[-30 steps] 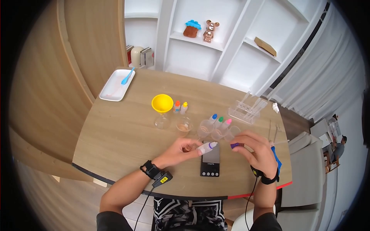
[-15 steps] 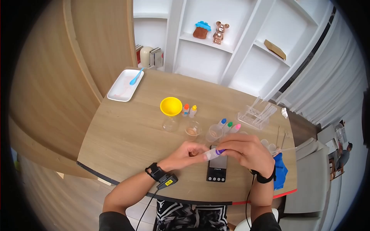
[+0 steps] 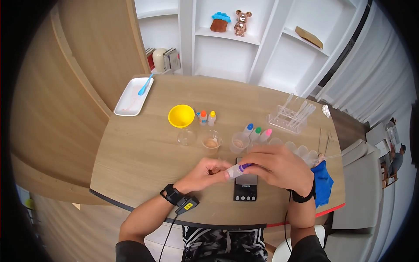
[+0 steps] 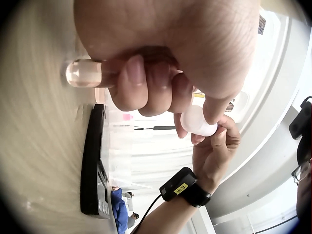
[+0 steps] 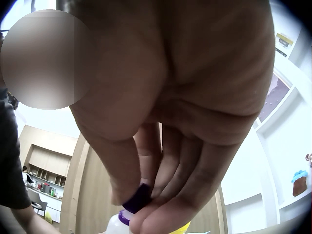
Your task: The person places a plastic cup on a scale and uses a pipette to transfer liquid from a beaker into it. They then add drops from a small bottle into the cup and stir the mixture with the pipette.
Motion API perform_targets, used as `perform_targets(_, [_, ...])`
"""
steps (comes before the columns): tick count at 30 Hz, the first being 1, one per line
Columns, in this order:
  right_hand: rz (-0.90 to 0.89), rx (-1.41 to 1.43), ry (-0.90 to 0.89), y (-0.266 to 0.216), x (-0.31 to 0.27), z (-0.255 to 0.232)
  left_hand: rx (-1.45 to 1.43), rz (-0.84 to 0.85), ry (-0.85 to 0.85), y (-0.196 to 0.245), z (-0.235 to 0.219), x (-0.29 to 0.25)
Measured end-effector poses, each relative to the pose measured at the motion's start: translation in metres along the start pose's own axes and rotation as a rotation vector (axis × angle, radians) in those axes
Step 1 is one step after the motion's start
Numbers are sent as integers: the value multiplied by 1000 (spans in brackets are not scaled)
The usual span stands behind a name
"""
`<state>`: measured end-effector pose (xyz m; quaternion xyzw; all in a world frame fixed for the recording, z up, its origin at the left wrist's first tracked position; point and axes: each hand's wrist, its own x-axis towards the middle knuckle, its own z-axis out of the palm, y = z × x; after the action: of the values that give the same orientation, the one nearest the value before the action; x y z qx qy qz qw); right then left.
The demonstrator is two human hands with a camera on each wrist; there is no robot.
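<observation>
Pinching the cap [image 3: 245, 167] inside the surface's [image 3: 126, 161] front edge, the right hand [image 3: 279, 166] risked misthreading the slanted bottle [image 3: 234, 172] the left hand [image 3: 201, 176] gripped.

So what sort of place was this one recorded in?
Probably a home or office room, its wooden table set up for small experiments: a clear rack and what looks like a black scale stand on it, with white shelving beyond.

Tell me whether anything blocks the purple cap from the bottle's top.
Nothing visible does. The right hand holds the purple cap at the top of the bottle, which the left hand grips.
</observation>
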<state>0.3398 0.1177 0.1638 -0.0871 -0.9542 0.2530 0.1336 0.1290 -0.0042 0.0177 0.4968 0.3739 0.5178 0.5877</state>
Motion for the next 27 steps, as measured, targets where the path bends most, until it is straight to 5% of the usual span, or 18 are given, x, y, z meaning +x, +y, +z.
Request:
perform_targets(12, [-162, 21, 141, 3, 5, 11, -27, -50, 1, 3, 1, -2])
perform_targets(21, [64, -417, -28, 3, 4, 9, 11, -38, 4, 2, 4, 0])
perform_targets(27, [-15, -52, 183, -5, 6, 4, 4, -5, 14, 5, 2, -1])
